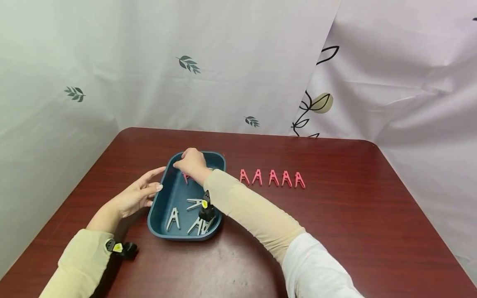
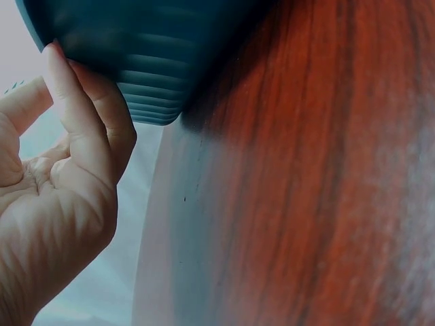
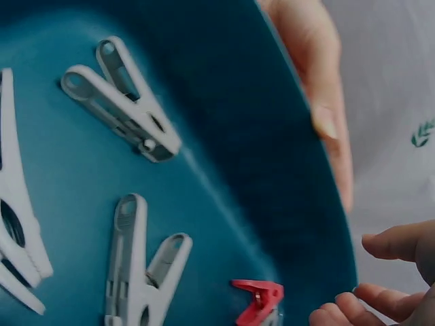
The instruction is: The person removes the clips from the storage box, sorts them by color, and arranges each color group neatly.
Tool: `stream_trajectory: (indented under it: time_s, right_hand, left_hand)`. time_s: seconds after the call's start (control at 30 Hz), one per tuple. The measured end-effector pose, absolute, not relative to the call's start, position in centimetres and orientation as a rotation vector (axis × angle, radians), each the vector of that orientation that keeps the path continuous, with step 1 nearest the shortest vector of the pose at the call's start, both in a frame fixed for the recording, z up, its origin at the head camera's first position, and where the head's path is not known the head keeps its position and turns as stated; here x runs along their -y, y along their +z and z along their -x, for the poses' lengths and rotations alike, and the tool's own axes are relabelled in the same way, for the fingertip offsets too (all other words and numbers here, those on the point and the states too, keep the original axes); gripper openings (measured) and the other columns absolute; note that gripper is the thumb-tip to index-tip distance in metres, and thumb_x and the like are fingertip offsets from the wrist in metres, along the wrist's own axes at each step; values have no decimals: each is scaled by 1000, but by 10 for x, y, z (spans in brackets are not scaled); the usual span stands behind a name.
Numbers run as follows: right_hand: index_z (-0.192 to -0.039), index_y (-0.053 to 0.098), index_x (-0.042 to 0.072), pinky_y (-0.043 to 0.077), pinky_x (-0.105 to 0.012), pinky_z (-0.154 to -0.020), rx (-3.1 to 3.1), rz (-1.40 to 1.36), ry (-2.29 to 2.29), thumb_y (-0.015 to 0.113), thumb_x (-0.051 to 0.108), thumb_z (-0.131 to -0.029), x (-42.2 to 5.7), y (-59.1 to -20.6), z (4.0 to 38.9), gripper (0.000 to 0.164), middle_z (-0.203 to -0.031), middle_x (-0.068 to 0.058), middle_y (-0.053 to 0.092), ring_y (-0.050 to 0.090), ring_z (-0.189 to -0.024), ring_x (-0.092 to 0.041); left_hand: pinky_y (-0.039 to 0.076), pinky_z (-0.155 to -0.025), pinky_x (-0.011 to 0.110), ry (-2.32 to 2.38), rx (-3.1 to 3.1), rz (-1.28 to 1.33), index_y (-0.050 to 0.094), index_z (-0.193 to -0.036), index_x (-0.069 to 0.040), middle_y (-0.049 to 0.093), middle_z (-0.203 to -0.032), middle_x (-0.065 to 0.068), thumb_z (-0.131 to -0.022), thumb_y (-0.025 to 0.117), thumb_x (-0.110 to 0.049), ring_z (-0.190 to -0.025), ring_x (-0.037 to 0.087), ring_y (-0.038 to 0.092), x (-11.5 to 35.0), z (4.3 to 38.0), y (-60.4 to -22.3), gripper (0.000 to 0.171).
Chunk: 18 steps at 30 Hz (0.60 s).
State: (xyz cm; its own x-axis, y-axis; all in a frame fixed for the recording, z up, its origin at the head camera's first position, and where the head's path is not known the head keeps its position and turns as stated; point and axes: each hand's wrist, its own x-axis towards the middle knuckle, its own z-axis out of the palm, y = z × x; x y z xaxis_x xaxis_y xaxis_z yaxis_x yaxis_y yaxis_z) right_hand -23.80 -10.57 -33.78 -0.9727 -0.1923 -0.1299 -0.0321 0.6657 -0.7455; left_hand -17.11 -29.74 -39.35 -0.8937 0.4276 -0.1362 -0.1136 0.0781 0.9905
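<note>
A dark blue bin (image 1: 156, 207) stands on the table, with several white clothespins (image 1: 173, 218) in its near half. Toward its far end lies a red-pink clothespin (image 3: 260, 299), partly covered by the right arm in the head view. My left hand (image 1: 136, 196) touches the bin's left side from outside with extended fingers. In the left wrist view its fingertips (image 2: 56, 54) meet the rim. Over the bin's far end is my right hand (image 1: 193, 164). The right wrist view shows its thumb (image 3: 394, 242) apart from the fingers, with nothing visible between them.
Right of the bin, several pink clothespins (image 1: 273, 178) stand in a row on the dark red wooden table (image 1: 354, 215). A pale curtain (image 1: 223, 82) with leaf prints hangs behind the table. My right forearm crosses over the bin's right wall.
</note>
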Motion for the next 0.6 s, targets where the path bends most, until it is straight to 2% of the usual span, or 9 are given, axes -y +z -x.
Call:
stream_trajectory:
  time_s: [0.1, 0.2, 0.27, 0.33, 0.43, 0.53, 0.6]
  right_hand:
    - [-114, 64, 8, 55, -29, -77, -2703, 221, -1120, 70, 25, -86, 112, -342, 236, 34, -95, -5, 68, 66, -76, -15]
    - [-103, 68, 5, 56, -27, -64, -2694, 265, -1072, 69, 24, -88, 113, -346, 235, 24, -70, -5, 63, 61, -52, -15]
    - [-95, 69, 5, 52, -24, -53, -2694, 304, -1054, 68, 23, -88, 114, -349, 234, 19, -58, -4, 55, 55, -43, -16]
    - [-86, 70, 5, 45, -23, -43, -2708, 338, -1020, 67, 20, -89, 114, -351, 234, 16, -52, -2, 47, 50, -42, -14]
    - [-83, 68, 7, 36, -21, -41, -2758, 371, -935, 64, 16, -89, 114, -355, 234, 12, -52, -1, 44, 47, -45, -13]
    - [-81, 69, 8, 38, -23, -47, -2807, 426, -825, 61, 13, -90, 114, -358, 235, 13, -61, -3, 51, 50, -55, -16]
    - [-82, 70, 9, 43, -24, -59, -2840, 467, -755, 59, 13, -91, 115, -360, 236, 15, -72, -5, 58, 55, -67, -17]
  left_hand:
    - [58, -73, 32, 1863, -1970, -318, 14, -150, -20, 66, -112, -4, -101, 43, -9, -96, 13, 67, 299, 170, -392, 58]
    - [58, -73, 32, 1846, -1985, -312, 14, -151, -20, 65, -113, -4, -101, 44, -10, -96, 13, 67, 298, 170, -392, 59]
    - [58, -72, 31, 1837, -2005, -298, 13, -151, -19, 65, -112, -4, -101, 45, -12, -95, 13, 67, 297, 170, -391, 60]
    - [58, -71, 31, 1832, -2020, -288, 13, -151, -18, 65, -110, -4, -101, 45, -12, -94, 12, 67, 298, 170, -391, 60]
    - [58, -70, 30, 1827, -2026, -287, 13, -151, -18, 65, -109, -4, -100, 46, -12, -92, 12, 67, 298, 171, -390, 60]
    - [58, -70, 29, 1827, -2020, -293, 14, -151, -18, 65, -109, -4, -100, 46, -12, -92, 11, 67, 298, 171, -390, 60]
    - [58, -69, 29, 1833, -2016, -296, 14, -151, -19, 65, -109, -4, -100, 45, -11, -91, 11, 67, 298, 171, -391, 60]
